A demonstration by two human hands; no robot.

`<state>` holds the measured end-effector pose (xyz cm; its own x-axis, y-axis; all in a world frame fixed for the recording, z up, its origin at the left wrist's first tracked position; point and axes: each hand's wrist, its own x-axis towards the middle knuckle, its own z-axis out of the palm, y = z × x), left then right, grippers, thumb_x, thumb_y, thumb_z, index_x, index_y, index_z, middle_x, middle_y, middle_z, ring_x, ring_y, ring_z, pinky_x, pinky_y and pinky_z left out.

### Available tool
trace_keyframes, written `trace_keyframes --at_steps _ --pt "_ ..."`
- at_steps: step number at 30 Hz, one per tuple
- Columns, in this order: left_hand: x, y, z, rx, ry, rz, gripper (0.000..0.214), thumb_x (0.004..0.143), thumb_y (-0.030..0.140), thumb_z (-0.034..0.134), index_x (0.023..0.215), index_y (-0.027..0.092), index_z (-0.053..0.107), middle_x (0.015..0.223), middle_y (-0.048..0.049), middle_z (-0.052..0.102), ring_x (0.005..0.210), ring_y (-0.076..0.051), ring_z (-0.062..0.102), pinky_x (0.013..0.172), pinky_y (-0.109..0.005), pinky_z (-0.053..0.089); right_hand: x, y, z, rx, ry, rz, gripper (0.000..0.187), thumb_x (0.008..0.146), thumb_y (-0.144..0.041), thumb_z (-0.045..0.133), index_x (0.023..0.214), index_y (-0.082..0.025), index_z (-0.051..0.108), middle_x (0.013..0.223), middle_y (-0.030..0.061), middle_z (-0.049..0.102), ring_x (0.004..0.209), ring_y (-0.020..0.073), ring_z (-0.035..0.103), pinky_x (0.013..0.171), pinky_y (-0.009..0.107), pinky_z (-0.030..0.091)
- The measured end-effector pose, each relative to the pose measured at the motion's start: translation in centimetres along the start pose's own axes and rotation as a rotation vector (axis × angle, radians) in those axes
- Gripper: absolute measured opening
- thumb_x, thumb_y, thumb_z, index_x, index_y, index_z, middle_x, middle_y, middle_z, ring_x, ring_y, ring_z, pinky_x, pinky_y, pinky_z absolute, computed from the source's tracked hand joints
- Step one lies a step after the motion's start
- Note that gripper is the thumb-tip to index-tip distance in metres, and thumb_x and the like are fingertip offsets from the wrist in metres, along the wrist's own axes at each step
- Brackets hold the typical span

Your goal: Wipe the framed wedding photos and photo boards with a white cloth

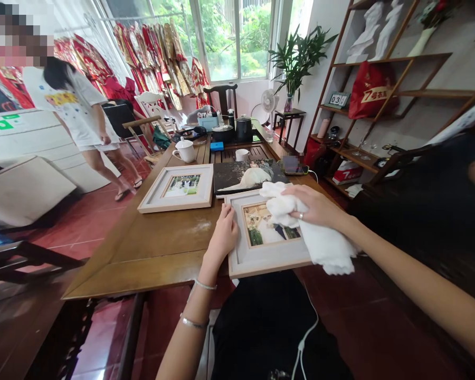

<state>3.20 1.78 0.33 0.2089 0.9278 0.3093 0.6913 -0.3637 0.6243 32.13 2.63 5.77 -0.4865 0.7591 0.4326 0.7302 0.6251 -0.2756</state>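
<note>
Cropped forearms (186, 348) flank a photo (257, 227) partly hidden by cloth (328, 245).

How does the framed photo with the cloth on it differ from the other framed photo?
The held framed photo is steadied by the left hand; no hand touches the other framed photo. White cloth partly covers the held one, while the other lies uncovered. Both have pale frames.

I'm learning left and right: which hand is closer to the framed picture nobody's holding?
Left. The left hand is right of the unheld framed picture, gripping another frame; the right hand is farther right, holding a white cloth.
</note>
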Motion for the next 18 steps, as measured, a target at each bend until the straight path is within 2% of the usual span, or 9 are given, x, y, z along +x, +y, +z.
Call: trace_keyframes --at_steps 6,12,14,16,18 --pt "0.0 -0.3 0.0 -0.026 0.005 0.004 0.046 0.086 0.007 0.038 0.129 0.008 0.053 0.149 -0.0184 0.042 0.145 -0.029 0.023 0.12 -0.048 0.023 4.6 2.0 2.0 -0.035 0.098 0.079 0.04 0.08 -0.033 0.062 0.118 -0.022 0.057 0.121 0.0097 0.06 0.111 0.0295 0.058 0.096 0.045 0.046" --pt "0.0 -0.2 0.0 -0.016 0.0 -0.001 0.046 0.086 0.008 0.038 0.129 0.007 0.054 0.148 -0.0189 0.042 0.145 -0.029 0.024 0.12 -0.046 0.023 5.2 1.5 2.1 -0.043 0.336 0.085 0.03 0.084 -0.027 0.056 0.114 -0.019 0.057 0.113 0.0108 0.061 0.108 0.0268 0.057 0.096 0.041 0.044" --pt "0.0 -0.3 0.0 -0.028 0.005 0.001 0.046 0.085 0.009 0.038 0.129 0.008 0.054 0.148 -0.0177 0.043 0.145 -0.028 0.024 0.12 -0.045 0.022 5.0 1.2 1.9 -0.115 0.293 0.092 0.034 0.084 -0.032 0.058 0.116 -0.021 0.057 0.118 0.0109 0.06 0.111 0.0292 0.054 0.095 0.046 0.043" --pt "0.0 -0.4 0.1 -0.028 0.009 0.0 0.046 0.085 0.009 0.038 0.129 0.008 0.054 0.148 -0.0177 0.042 0.145 -0.028 0.025 0.12 -0.045 0.022 4.7 1.0 1.9 -0.211 0.153 0.124 0.045 0.078 -0.039 0.065 0.12 -0.025 0.057 0.127 0.0103 0.057 0.114 0.0342 0.051 0.092 0.052 0.043" --pt "0.0 -0.5 0.2 -0.025 0.014 0.002 0.046 0.085 0.009 0.039 0.129 0.008 0.053 0.148 -0.0178 0.042 0.145 -0.028 0.024 0.12 -0.045 0.022 4.5 0.9 2.1 -0.251 0.036 0.163 0.051 0.075 -0.04 0.069 0.122 -0.027 0.057 0.13 0.0094 0.056 0.113 0.0358 0.052 0.089 0.054 0.044"
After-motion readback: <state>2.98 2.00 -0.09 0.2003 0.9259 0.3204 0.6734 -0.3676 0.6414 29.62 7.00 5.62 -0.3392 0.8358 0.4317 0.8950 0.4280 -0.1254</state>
